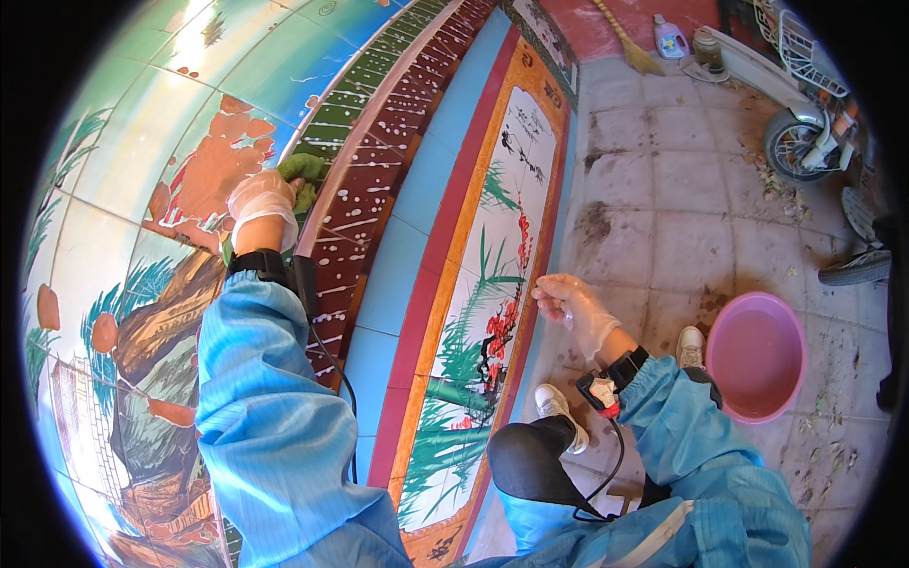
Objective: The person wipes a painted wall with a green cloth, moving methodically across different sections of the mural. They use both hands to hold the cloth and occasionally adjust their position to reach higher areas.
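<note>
the left hand (260,204), gloved, is closed around a green cloth (303,177) and presses it flat against the painted tile wall (142,142). the cloth bunches just beyond the fingers, up and to the right of the palm, at the edge of the dark red spotted border (365,204) that runs as a long diagonal band across the wall. the right hand (573,305), also gloved, hangs loose with fingers half curled, holding nothing, well apart from the cloth and out over the paved floor (682,218). a pink basin (756,355) sits on the floor to its right, nearer that hand.
</note>
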The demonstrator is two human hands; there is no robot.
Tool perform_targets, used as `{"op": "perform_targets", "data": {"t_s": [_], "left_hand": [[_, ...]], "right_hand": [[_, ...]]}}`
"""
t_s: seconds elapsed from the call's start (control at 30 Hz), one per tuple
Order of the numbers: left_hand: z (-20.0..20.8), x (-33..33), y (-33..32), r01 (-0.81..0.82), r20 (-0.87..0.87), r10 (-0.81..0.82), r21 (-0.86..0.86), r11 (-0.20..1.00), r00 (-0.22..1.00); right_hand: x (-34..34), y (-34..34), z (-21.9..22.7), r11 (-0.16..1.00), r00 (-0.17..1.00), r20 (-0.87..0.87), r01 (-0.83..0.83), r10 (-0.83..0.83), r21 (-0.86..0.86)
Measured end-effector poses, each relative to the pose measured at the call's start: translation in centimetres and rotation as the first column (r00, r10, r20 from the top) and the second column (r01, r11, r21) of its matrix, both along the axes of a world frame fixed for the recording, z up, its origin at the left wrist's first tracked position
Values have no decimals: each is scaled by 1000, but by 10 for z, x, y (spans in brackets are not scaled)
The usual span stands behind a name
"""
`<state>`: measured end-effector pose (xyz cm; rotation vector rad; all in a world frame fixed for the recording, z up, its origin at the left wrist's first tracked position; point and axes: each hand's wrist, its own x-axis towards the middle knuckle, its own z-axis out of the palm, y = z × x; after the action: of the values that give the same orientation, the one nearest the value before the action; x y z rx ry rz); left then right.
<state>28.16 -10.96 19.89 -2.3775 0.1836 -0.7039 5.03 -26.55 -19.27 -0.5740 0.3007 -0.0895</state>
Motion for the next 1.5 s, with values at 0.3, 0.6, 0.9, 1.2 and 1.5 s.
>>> {"op": "perform_targets", "data": {"t_s": [0.3, 0.6, 0.9, 1.2, 1.5], "left_hand": [[3, 16, -45, 73, 0, -73, 43, 996, 997], [4, 29, -67, 49, -34, -46, 76, 996, 998], [3, 40, -80, 38, -19, -37, 67, 997, 999], [-5, 72, -94, 154, 55, -157, 57, 986, 986], [-1, 75, -130, 95, 1, -95, 41, 995, 995]], "right_hand": [[15, -6, 14, 996, 999, 29, 40, -43, 77], [27, -15, 17, 997, 1000, 1, 25, -25, 72], [35, -19, 14, 998, 1000, 10, 2, -3, 67], [44, -24, 12, 995, 999, 32, -2, -1, 96], [53, -31, 17, 996, 1000, 23, 4, -6, 92]]}}
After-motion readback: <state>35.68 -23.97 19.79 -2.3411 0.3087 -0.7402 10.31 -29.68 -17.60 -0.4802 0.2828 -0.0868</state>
